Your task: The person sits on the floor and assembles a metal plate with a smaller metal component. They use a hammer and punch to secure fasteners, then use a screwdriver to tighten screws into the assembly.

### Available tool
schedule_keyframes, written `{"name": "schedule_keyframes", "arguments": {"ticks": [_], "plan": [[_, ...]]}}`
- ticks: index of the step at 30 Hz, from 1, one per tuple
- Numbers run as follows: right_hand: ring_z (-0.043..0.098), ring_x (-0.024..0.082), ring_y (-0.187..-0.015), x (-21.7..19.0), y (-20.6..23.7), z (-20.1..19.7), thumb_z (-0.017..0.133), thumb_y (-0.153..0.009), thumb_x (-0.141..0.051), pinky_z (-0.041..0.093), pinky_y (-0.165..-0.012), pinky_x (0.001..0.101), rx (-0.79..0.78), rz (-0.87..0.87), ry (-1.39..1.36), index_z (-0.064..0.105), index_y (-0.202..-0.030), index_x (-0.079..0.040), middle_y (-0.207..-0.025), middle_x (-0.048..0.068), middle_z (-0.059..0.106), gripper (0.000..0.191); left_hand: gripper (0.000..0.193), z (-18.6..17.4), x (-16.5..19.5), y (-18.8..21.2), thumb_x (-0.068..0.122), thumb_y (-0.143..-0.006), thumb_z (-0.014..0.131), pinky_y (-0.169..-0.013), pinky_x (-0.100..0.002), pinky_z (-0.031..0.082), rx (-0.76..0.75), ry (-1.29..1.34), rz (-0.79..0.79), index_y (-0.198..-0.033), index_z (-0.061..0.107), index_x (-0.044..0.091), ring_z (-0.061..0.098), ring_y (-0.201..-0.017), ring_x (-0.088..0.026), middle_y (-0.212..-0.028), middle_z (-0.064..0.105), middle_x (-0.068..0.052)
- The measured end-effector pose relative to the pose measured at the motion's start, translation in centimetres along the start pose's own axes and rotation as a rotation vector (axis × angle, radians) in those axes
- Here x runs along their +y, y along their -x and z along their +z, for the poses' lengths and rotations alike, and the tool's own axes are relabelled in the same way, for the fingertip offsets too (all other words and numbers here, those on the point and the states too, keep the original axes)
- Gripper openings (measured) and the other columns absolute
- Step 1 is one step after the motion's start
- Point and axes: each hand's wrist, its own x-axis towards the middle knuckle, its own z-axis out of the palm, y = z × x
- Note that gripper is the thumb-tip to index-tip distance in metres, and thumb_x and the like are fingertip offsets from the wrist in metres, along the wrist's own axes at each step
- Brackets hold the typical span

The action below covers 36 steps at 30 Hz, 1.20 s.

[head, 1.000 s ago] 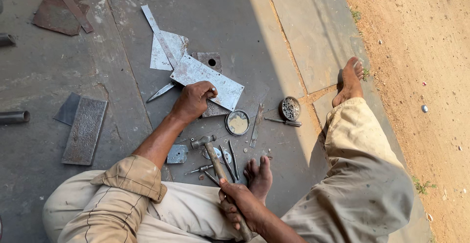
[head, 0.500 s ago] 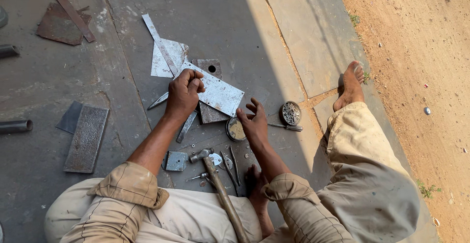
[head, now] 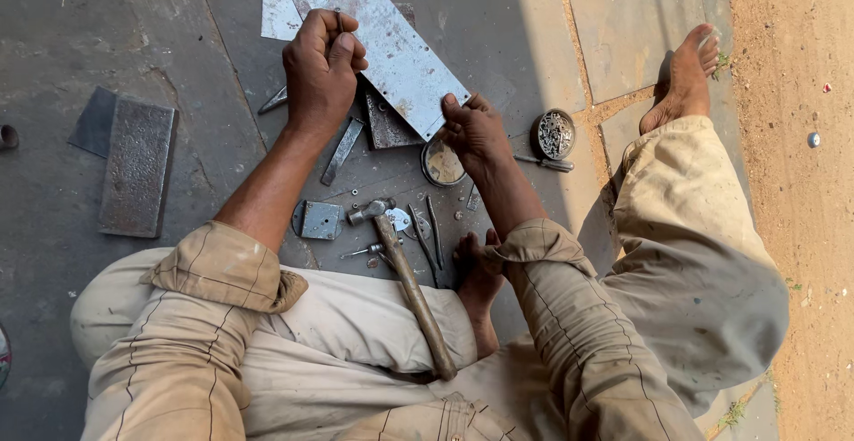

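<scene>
The grey stone floor (head: 187, 41) carried sheet-metal plates (head: 396, 50), a dark rusted metal slab (head: 136, 167), a hammer (head: 405, 272) leaning off the lap, a small square bracket (head: 318, 220), two round tins (head: 553, 133) and scattered nails (head: 431, 223).

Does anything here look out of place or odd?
Mostly the hammer: it lies untouched with its handle across the person's lap, head on the ground. Small tools and metal scraps are scattered loosely around it. The left hand and right hand both press on a metal sheet that lies askew.
</scene>
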Motion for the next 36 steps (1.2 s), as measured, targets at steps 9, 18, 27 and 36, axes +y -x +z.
{"name": "schedule_keyframes", "arguments": {"ticks": [9, 18, 27, 36], "plan": [[0.07, 0.024, -0.103, 0.4, -0.5, 2.6, 0.06, -0.098, -0.007, 0.063, -0.082, 0.0322, 0.036, 0.052, -0.253, 0.049, -0.131, -0.002, -0.113, 0.013, 0.066, 0.035, 0.008, 0.2, -1.1, -0.2, 0.01, -0.102, 0.068, -0.065, -0.027, 0.061, -0.112, 0.008, -0.155, -0.101, 0.065, 0.002, 0.078, -0.08, -0.013, -0.089, 0.075, -0.007], [0.076, 0.027, -0.096, 0.7, 0.7, 3.3, 0.061, -0.098, -0.008, 0.064, -0.076, 0.0316, 0.068, 0.052, -0.121, 0.049, -0.13, -0.001, -0.108, 0.013, 0.067, 0.035, 0.009, 0.3, -0.7, 0.1, 0.013, -0.098, 0.065, -0.053, -0.027, 0.059, -0.255, -0.257, -0.533, -0.099, 0.065, 0.004, 0.076, -0.066, -0.011, -0.081, 0.076, -0.004], [0.078, 0.022, -0.087, 0.7, 2.5, 4.1, 0.065, -0.098, -0.009, 0.067, -0.068, 0.027, 0.065, 0.04, 0.04, 0.058, -0.121, 0.001, -0.1, 0.016, 0.073, 0.027, 0.004, 0.3, -2.4, 0.1, 0.009, -0.101, 0.069, -0.06, -0.024, 0.06, -0.186, -0.053, -0.159, -0.103, 0.067, 0.006, 0.076, -0.075, -0.009, -0.083, 0.077, -0.003], [0.077, 0.019, -0.082, 1.1, 2.9, 4.0, 0.067, -0.096, -0.01, 0.066, -0.063, 0.0254, 0.062, 0.062, 0.063, 0.061, -0.116, -0.001, -0.097, 0.013, 0.072, 0.023, 0.003, 0.9, -2.5, 0.8, 0.007, -0.098, 0.071, -0.061, -0.025, 0.063, -0.271, -0.034, -0.163, -0.099, 0.068, 0.006, 0.076, -0.076, -0.008, -0.083, 0.075, -0.002]]}}
